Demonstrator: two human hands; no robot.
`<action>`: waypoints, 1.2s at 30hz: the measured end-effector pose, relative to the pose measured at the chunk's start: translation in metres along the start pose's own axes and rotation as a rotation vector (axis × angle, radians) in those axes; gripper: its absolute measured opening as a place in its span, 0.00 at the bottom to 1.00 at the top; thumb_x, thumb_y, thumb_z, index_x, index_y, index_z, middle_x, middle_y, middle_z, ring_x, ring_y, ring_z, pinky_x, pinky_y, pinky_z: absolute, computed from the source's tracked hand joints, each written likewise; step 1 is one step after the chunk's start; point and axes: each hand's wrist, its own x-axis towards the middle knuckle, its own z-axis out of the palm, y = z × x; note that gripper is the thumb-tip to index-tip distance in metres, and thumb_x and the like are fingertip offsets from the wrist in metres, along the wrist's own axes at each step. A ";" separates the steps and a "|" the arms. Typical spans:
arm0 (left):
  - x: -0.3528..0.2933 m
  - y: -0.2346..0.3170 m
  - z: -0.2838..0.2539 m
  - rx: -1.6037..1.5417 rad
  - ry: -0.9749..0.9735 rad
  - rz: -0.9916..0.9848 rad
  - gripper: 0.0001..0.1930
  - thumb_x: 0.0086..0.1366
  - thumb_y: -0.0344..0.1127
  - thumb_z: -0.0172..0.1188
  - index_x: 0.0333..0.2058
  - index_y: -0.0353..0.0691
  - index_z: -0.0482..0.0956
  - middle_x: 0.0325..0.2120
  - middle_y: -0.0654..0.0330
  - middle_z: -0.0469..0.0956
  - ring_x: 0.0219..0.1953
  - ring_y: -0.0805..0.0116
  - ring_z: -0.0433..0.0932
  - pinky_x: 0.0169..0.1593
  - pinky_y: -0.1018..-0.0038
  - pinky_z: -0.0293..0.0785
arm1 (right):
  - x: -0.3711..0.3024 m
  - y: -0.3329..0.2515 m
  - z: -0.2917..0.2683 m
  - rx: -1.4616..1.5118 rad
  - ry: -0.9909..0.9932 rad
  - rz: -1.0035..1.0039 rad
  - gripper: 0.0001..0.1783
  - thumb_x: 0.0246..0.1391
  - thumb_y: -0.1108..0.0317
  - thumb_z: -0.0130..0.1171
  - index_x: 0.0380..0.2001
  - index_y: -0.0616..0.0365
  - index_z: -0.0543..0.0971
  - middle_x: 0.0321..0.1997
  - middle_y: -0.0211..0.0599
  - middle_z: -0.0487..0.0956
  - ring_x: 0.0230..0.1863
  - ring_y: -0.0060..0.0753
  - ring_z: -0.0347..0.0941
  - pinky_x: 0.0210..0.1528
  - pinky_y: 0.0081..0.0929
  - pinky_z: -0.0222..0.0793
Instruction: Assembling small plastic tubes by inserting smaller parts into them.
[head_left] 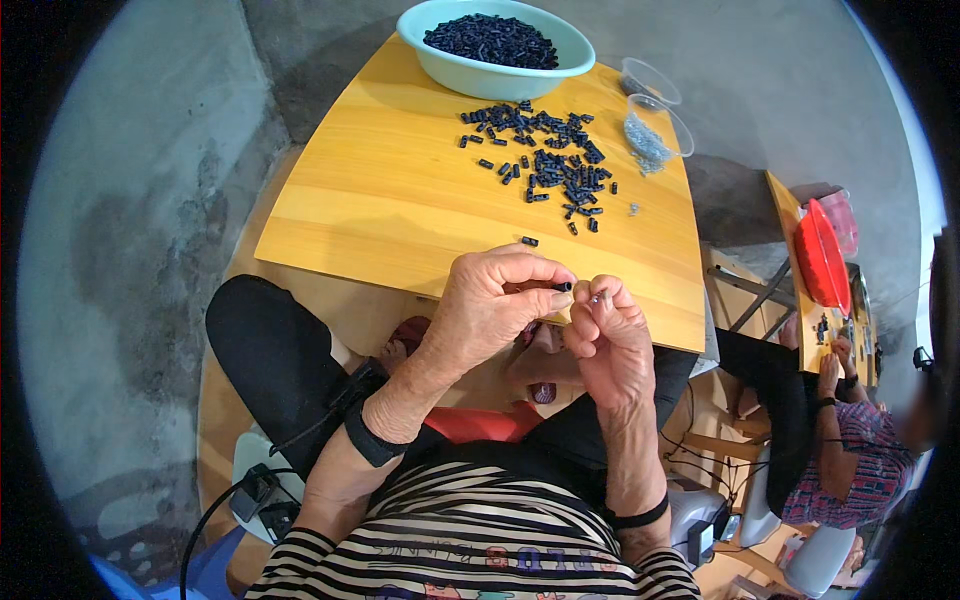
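Observation:
My left hand pinches a small black tubular piece between thumb and fingertips, just past the table's near edge. Beside it, almost touching, my right hand is closed with its fingertips together on a tiny shiny piece, too small to name. Farther up the table lies a loose heap of the same black tubular pieces. One single black piece rests close above my left hand.
A light blue basin full of black pieces stands at the far edge. To its right are a clear tub of small silvery pieces and another clear tub. At far right, a person sits at another table with a red basin.

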 end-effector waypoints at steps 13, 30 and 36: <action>-0.002 0.008 0.002 0.063 0.009 0.080 0.09 0.53 0.23 0.65 0.34 0.33 0.83 0.28 0.62 0.80 0.32 0.77 0.77 0.36 0.81 0.73 | 0.005 0.005 -0.002 0.216 -0.092 0.129 0.07 0.58 0.67 0.57 0.37 0.57 0.75 0.33 0.28 0.73 0.20 0.15 0.55 0.22 0.13 0.54; -0.002 0.003 0.002 0.121 0.025 0.136 0.07 0.53 0.23 0.65 0.33 0.34 0.83 0.28 0.59 0.80 0.30 0.76 0.78 0.35 0.81 0.73 | 0.004 0.005 -0.002 0.306 -0.062 0.179 0.06 0.59 0.68 0.54 0.38 0.57 0.73 0.33 0.29 0.74 0.19 0.14 0.55 0.20 0.13 0.55; -0.003 0.008 0.001 0.105 0.015 0.090 0.07 0.53 0.24 0.65 0.33 0.34 0.83 0.27 0.60 0.80 0.30 0.76 0.78 0.34 0.81 0.73 | 0.004 0.007 -0.004 0.274 -0.061 0.164 0.07 0.59 0.69 0.54 0.39 0.58 0.73 0.32 0.29 0.74 0.20 0.15 0.58 0.21 0.14 0.56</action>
